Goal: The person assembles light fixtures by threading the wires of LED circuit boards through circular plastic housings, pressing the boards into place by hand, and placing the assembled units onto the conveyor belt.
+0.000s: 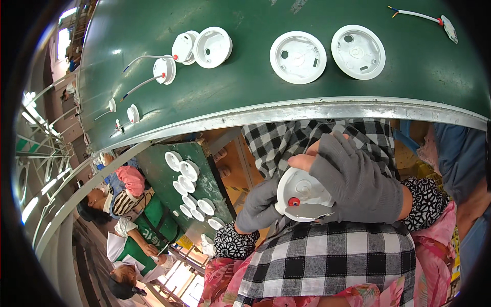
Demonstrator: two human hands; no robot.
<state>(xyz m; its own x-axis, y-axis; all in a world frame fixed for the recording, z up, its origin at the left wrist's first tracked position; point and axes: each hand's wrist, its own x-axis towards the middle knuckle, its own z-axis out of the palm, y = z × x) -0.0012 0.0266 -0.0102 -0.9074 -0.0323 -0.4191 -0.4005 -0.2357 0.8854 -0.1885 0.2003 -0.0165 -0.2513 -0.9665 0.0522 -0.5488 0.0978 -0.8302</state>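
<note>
Over my lap, in front of the bench edge, I hold a white round plastic housing (303,188) tilted so that its hollow inside shows. A red ring (293,201) sits inside it, and a flat grey-white piece (308,211) lies across its lower part. My left hand (260,205), in a grey glove with bare fingertips, grips the housing's left rim. Reaching over the upper right side, my right hand (355,176), gloved the same way, has its thumb and fingers closed around the rim. The palm hides that side of the housing.
On the green bench (245,87) lie two open white housings (298,57), a further group of round parts (212,47) with wires, and a wired piece (449,28) at far right. A metal edge (307,110) borders the bench. Other people (134,250) work at left beside another table (174,153).
</note>
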